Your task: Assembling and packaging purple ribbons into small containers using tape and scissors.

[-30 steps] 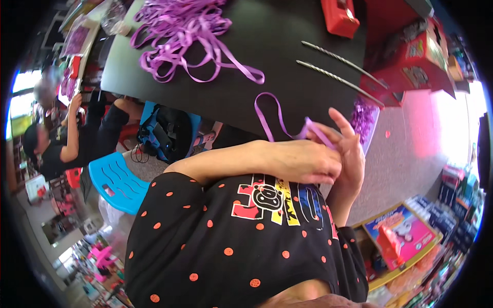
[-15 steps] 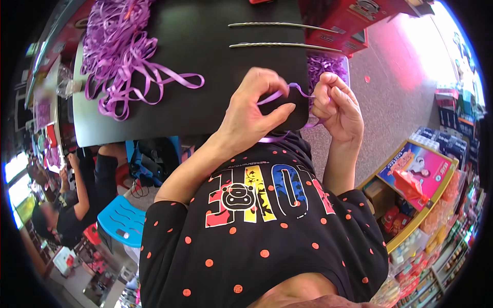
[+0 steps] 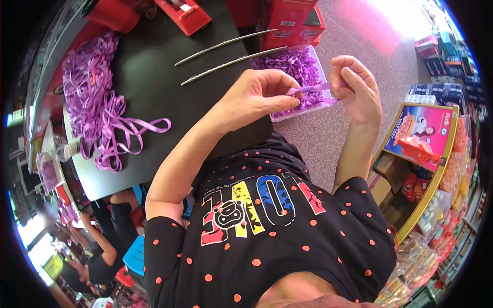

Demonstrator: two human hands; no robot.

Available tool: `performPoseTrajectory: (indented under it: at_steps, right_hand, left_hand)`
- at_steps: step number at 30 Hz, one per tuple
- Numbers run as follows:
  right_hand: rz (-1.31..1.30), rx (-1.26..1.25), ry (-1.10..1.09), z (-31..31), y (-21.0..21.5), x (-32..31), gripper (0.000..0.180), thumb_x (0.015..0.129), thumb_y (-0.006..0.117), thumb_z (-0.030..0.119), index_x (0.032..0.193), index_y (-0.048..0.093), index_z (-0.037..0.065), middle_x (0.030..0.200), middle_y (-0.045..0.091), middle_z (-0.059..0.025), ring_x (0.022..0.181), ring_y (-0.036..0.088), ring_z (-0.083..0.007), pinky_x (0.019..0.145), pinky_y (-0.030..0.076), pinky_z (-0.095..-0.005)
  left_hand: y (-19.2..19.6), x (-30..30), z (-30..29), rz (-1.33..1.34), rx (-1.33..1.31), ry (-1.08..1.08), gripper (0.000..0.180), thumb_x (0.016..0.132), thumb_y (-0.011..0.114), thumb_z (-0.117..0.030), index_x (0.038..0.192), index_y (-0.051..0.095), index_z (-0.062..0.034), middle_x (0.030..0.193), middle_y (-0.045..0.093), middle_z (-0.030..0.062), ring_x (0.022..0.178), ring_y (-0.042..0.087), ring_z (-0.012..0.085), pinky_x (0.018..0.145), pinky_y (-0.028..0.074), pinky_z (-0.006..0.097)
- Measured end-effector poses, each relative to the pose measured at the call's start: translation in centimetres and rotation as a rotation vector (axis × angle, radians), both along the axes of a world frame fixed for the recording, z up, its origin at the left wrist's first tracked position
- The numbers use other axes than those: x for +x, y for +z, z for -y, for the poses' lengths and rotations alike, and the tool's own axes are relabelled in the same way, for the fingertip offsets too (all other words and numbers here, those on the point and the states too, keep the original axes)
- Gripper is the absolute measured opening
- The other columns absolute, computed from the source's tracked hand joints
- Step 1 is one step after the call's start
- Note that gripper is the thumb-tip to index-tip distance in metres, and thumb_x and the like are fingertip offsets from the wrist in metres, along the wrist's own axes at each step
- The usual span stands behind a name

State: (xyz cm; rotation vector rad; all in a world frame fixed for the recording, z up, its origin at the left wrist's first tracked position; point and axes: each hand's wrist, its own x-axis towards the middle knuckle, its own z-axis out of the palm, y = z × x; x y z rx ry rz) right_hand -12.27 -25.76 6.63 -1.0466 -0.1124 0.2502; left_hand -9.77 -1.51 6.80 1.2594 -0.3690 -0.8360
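Observation:
Between my hands, a short purple ribbon (image 3: 314, 88) is drawn out, with what looks like a small knot or loop in its middle. My left hand (image 3: 262, 92) pinches one end between thumb and fingertips. My right hand (image 3: 357, 92) has its fingers curled around the other end. Both hands are over and beside a clear plastic box (image 3: 294, 114) filled with many short purple ribbon pieces (image 3: 287, 64). A large tangled heap of purple ribbon (image 3: 92, 77) lies on the left of the black table, its loose loops trailing toward the middle.
Two twisted metal rods (image 3: 226, 48) stick out past the table's (image 3: 154, 87) right edge. A red device (image 3: 186, 18) sits at its far side, near red boxes (image 3: 290, 20). A display case (image 3: 418, 138) stands at right. Lower left are a blue stool (image 3: 134, 255) and other people.
My view has turned, bringing the plastic box fully into sight. The hands have moved rightward over it, and the ribbon between them is now pulled straighter.

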Motion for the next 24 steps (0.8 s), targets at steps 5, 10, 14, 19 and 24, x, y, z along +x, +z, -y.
performPoseTrajectory:
  at_steps: [5,10,14,19,24]
  right_hand:
    - [0.069,-0.602,-0.180,0.7,-1.0,-0.3,0.023,0.092,0.053,0.013,0.110,0.061,0.000,0.091,0.065,-0.0055,0.083,0.060,-0.0080,0.069,0.045,-0.0192]
    - [0.182,-0.735,-0.187,0.3,-2.3,0.1,0.025,0.093,0.055,0.018,0.105,0.065,-0.001,0.091,0.067,-0.0040,0.086,0.060,-0.0108,0.077,0.047,-0.0243]
    - [0.109,-0.737,-0.108,1.5,-3.3,0.6,0.024,0.092,0.056,0.018,0.099,0.066,-0.002,0.086,0.066,-0.0023,0.082,0.058,-0.0075,0.075,0.046,-0.0230]
    - [-0.047,-0.341,-0.126,1.6,-4.6,1.7,0.024,0.095,0.053,0.017,0.102,0.063,-0.003,0.094,0.065,-0.0059,0.082,0.059,-0.0122,0.075,0.047,-0.0261]
    - [-0.102,-0.129,-0.160,-0.1,-6.4,5.0,0.021,0.094,0.054,0.014,0.104,0.061,-0.003,0.082,0.059,-0.0010,0.067,0.052,-0.0082,0.064,0.046,-0.0245]
  left_hand:
    - [-0.2,1.9,1.8,0.037,-0.002,-0.003,0.019,0.086,0.062,-0.012,0.099,0.062,0.0016,0.087,0.063,0.0025,0.081,0.057,0.0070,0.077,0.046,0.022]
    - [-0.6,3.2,4.0,0.222,0.127,-0.035,0.021,0.091,0.057,-0.016,0.099,0.062,0.0022,0.085,0.061,0.0008,0.080,0.054,0.0064,0.076,0.045,0.022]
    - [-0.4,5.3,5.2,0.529,0.265,-0.095,0.021,0.091,0.057,-0.015,0.099,0.061,0.0041,0.085,0.061,0.0010,0.080,0.053,0.0066,0.074,0.045,0.022]
    - [-0.9,9.5,6.3,0.808,0.186,-0.185,0.020,0.090,0.058,-0.015,0.098,0.061,0.0024,0.087,0.060,0.0057,0.084,0.056,0.0123,0.076,0.045,0.026]
    - [-1.1,14.9,6.0,1.058,0.345,-0.309,0.018,0.090,0.057,-0.016,0.097,0.061,0.0012,0.089,0.055,0.0075,0.087,0.057,0.0179,0.078,0.045,0.029]
